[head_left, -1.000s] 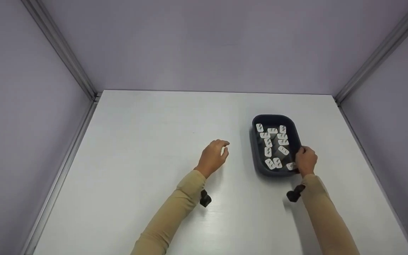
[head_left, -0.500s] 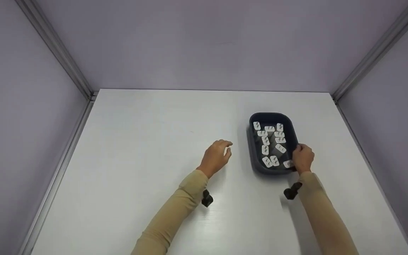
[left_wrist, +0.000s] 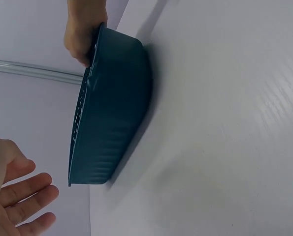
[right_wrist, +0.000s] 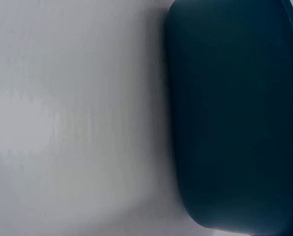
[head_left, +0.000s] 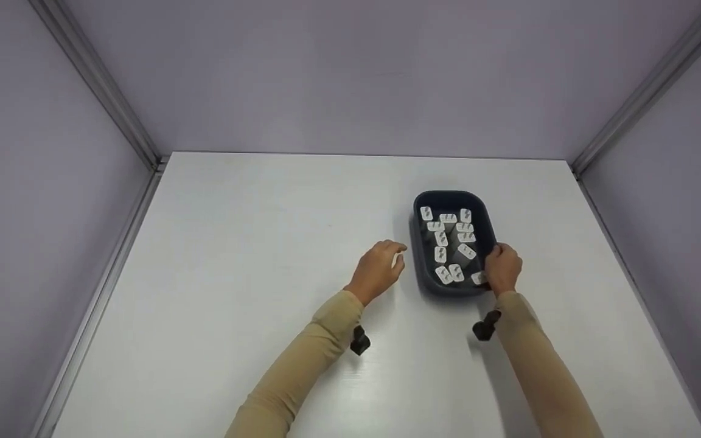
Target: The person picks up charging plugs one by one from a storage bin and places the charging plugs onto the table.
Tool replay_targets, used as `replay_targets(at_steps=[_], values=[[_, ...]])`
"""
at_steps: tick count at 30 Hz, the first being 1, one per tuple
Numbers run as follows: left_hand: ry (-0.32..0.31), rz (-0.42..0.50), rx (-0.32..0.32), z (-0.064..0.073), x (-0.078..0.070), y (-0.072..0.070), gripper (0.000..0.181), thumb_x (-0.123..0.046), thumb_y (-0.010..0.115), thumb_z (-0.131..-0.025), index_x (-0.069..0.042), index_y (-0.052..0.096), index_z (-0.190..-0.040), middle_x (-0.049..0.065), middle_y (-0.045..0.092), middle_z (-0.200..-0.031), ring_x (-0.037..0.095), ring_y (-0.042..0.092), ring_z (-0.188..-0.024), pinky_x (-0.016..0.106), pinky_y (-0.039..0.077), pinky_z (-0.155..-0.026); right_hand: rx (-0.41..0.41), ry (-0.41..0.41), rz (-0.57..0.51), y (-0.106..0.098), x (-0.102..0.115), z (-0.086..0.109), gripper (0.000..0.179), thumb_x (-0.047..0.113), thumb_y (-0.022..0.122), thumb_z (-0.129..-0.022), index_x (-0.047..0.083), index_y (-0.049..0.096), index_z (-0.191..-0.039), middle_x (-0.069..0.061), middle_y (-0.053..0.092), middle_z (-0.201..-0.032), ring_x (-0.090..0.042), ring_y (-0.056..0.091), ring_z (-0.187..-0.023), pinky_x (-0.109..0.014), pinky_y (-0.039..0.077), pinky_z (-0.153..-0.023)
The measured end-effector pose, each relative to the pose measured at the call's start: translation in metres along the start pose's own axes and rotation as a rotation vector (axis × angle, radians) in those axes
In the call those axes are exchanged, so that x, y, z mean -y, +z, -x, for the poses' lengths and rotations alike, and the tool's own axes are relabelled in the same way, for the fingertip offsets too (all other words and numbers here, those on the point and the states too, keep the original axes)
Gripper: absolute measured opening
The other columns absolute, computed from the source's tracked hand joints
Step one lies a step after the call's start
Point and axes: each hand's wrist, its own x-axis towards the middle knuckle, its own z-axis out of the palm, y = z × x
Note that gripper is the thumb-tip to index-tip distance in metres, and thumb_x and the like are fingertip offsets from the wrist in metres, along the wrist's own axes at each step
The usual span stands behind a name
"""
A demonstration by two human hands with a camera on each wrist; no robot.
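Observation:
A dark blue-green plastic basin (head_left: 420,267) stands on the right half of the white table. Inside it lie several small blocks (head_left: 440,254) with white, marked tops. My right hand (head_left: 503,267) grips the basin's right rim near its front corner, and in the left wrist view that same hand (left_wrist: 84,32) curls over the rim. To the left of the basin, my left hand (head_left: 378,269) hovers above the table with relaxed fingers and holds nothing. The left wrist view shows its loosely spread fingers (left_wrist: 30,201) apart from the basin's wall (left_wrist: 114,98). The right wrist view shows mostly the basin's side (right_wrist: 235,118).
The white table (head_left: 235,243) extends left and in front of the basin. A back wall (head_left: 350,79) and side walls (head_left: 28,213) enclose it, with metal profiles (head_left: 98,76) at the corners. A small black camera hangs at each wrist.
The basin has slid to the left across the table with my right hand on its rim. My left hand has shifted slightly right, so the gap between it and the basin has narrowed.

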Motion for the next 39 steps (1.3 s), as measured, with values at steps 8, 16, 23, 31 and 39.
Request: replay_targets(at_steps=[8, 16, 23, 31, 39], values=[[0.056, -0.050, 0.015, -0.002, -0.014, 0.008, 0.020, -0.011, 0.057, -0.093, -0.007, 0.069, -0.108, 0.006, 0.072, -0.104, 0.018, 0.068, -0.099, 0.026, 0.056, -0.085, -0.051, -0.039, 0.022, 0.006, -0.002, 0.003, 0.038, 0.008, 0.036, -0.099, -0.016, 0.058, -0.117, -0.037, 0.061, -0.116, -0.051, 0.059, -0.109, -0.056, 0.046, -0.096], [0.157, -0.114, 0.050, -0.007, -0.033, 0.021, 0.019, -0.015, 0.060, -0.092, -0.008, 0.070, -0.106, 0.003, 0.071, -0.102, 0.016, 0.067, -0.096, 0.025, 0.056, -0.084, -0.052, -0.013, 0.019, 0.004, -0.006, 0.002, 0.038, 0.010, 0.036, -0.100, -0.015, 0.058, -0.118, -0.036, 0.062, -0.117, -0.049, 0.060, -0.110, -0.055, 0.047, -0.096], [0.178, -0.130, 0.085, -0.014, -0.045, 0.031, 0.019, -0.018, 0.061, -0.092, -0.009, 0.070, -0.106, 0.002, 0.071, -0.101, 0.015, 0.067, -0.095, 0.024, 0.055, -0.084, -0.043, -0.003, 0.025, 0.005, -0.007, 0.004, 0.038, 0.010, 0.036, -0.100, -0.015, 0.057, -0.121, -0.035, 0.060, -0.120, -0.049, 0.058, -0.114, -0.054, 0.046, -0.099], [0.137, -0.149, 0.162, -0.014, -0.052, 0.038, 0.020, -0.019, 0.060, -0.092, -0.008, 0.069, -0.106, 0.004, 0.071, -0.104, 0.017, 0.067, -0.095, 0.026, 0.056, -0.083, -0.030, 0.017, -0.010, 0.003, -0.008, 0.006, 0.040, 0.012, 0.035, -0.101, -0.014, 0.057, -0.122, -0.035, 0.060, -0.120, -0.047, 0.059, -0.112, -0.054, 0.046, -0.098], [0.135, -0.201, 0.218, -0.018, -0.056, 0.045, 0.018, -0.020, 0.060, -0.092, -0.006, 0.069, -0.101, 0.006, 0.072, -0.101, 0.019, 0.068, -0.094, 0.028, 0.057, -0.081, -0.071, -0.044, 0.028, 0.006, -0.005, 0.008, 0.037, 0.009, 0.038, -0.099, -0.017, 0.059, -0.117, -0.037, 0.062, -0.114, -0.051, 0.060, -0.107, -0.056, 0.048, -0.094]])
